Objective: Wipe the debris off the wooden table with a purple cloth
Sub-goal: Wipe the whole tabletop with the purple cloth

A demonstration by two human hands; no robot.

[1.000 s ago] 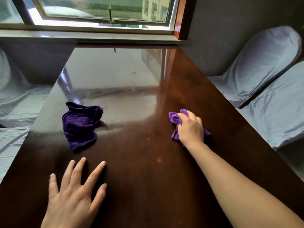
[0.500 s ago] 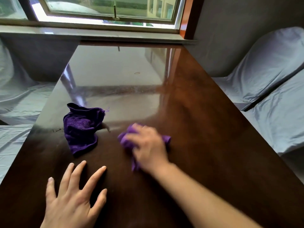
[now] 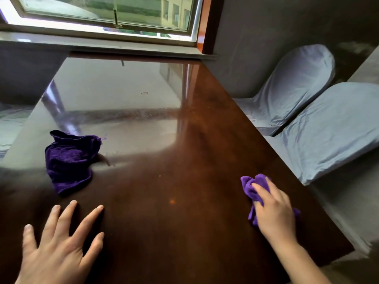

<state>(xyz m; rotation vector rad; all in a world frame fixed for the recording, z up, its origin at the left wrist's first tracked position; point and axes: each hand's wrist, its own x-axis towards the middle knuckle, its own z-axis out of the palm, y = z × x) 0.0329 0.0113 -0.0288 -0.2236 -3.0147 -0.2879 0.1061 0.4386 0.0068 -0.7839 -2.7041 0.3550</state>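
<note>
Your right hand [image 3: 273, 212] curled over bunched purple cloth [image 3: 251, 186], pressing it on wooden table [image 3: 184, 222] near its right edge; cloth mostly hidden under palm. Your left hand [image 3: 59, 249] flat, fingers spread, empty, wrist cut off. Second darker cloth [image 3: 69, 160] crumpled beyond left hand. Debris hard to make out.

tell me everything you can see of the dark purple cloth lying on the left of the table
The dark purple cloth is a plush, terry-like rag, crumpled into a loose heap with a raised fold at its far edge and a frayed thread at its right corner. It rests on the glossy wooden table, left of centre. Neither hand touches it.
</note>
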